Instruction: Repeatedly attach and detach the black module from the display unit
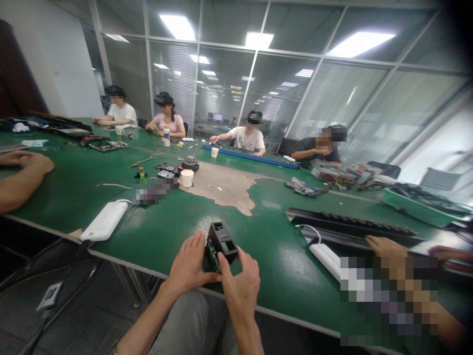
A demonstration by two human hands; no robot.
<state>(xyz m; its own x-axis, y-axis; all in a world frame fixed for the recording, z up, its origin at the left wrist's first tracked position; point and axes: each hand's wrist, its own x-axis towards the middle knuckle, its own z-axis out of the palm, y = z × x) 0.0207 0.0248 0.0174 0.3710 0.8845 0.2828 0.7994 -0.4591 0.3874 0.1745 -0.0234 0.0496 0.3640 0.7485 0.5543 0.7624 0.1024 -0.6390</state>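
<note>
A small black plastic box with a green circuit board inside (pixel 220 244) stands near the front edge of the green table (pixel 155 236). My left hand (pixel 190 264) wraps round its left side, thumb under the board. My right hand (pixel 240 283) grips its right and near side with curled fingers. Both hands hold it just above or on the table surface; I cannot tell which.
A white flat device (pixel 105 220) lies to the left and a white power strip (pixel 325 256) to the right. Another person's hands (pixel 382 245) rest at right and an arm (pixel 22 172) at left. A paper cup (pixel 187 177), tools and several seated people fill the far side.
</note>
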